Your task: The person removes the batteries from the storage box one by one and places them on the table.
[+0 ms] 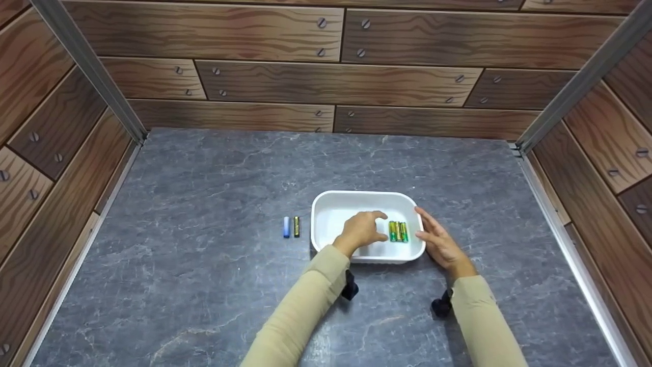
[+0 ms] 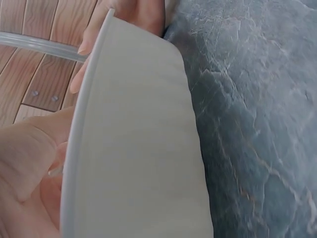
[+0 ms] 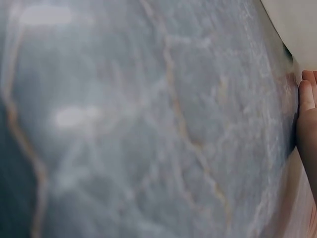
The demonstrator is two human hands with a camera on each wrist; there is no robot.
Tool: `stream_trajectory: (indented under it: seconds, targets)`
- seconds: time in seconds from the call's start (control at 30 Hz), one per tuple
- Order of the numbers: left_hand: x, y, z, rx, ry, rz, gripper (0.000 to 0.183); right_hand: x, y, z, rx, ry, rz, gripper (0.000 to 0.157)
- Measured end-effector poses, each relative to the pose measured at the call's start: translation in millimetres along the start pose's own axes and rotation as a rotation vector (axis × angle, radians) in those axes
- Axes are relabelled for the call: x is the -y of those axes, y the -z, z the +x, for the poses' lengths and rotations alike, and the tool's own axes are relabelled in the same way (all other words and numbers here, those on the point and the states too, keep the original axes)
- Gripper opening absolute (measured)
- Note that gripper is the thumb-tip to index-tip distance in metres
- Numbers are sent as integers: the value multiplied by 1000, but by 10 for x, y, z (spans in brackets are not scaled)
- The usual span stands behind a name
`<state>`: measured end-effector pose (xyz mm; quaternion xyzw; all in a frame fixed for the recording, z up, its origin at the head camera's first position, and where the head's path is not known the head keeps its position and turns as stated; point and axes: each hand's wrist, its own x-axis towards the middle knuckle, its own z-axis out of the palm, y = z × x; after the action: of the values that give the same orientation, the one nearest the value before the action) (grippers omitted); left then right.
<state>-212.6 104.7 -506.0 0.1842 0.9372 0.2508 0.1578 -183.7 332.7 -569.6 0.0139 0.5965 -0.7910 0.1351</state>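
Observation:
My left hand (image 1: 362, 229) is inside a white rectangular tray (image 1: 368, 195), thumb and index finger held apart just left of several green-and-gold batteries (image 1: 398, 231). Nothing shows between those fingertips. The batteries stand side by side in a row on the tray floor near its right end. At the tray's right side is my right hand (image 1: 442, 245), its fingers extended along the outer wall and its thumb at the rim. The tray's outer wall (image 2: 133, 124) fills much of the left wrist view and hides part of the left hand. Only part of the right hand (image 3: 309, 109) shows in the right wrist view.
Left of the tray, a blue battery (image 1: 286, 227) and a black-and-gold battery (image 1: 297, 227) lie parallel on the grey marbled table (image 1: 204, 265). Wood-patterned panels (image 1: 265, 81) enclose the back and both sides, with metal posts (image 1: 91, 71) at the corners.

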Motion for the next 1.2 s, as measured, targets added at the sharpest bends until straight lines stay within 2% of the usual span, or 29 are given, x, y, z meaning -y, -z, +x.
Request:
stream_trajectory:
  seconds: [0.23, 0.5, 0.93, 1.2]
  targets:
    - [-106, -130, 107, 6, 81, 19, 57, -10, 6, 1, 30, 21, 11, 58]
    - [-170, -241, 172, 24, 139, 63, 62, -3, -4, -3, -5, 7, -23, 67]
    - [-192, -320, 151, -18, 131, 105, 56, 23, -30, -10, -15, -11, -26, 61]
    - [-195, -303, 174, 9, 130, 87, 55, 28, -31, -4, -33, -16, -29, 68]
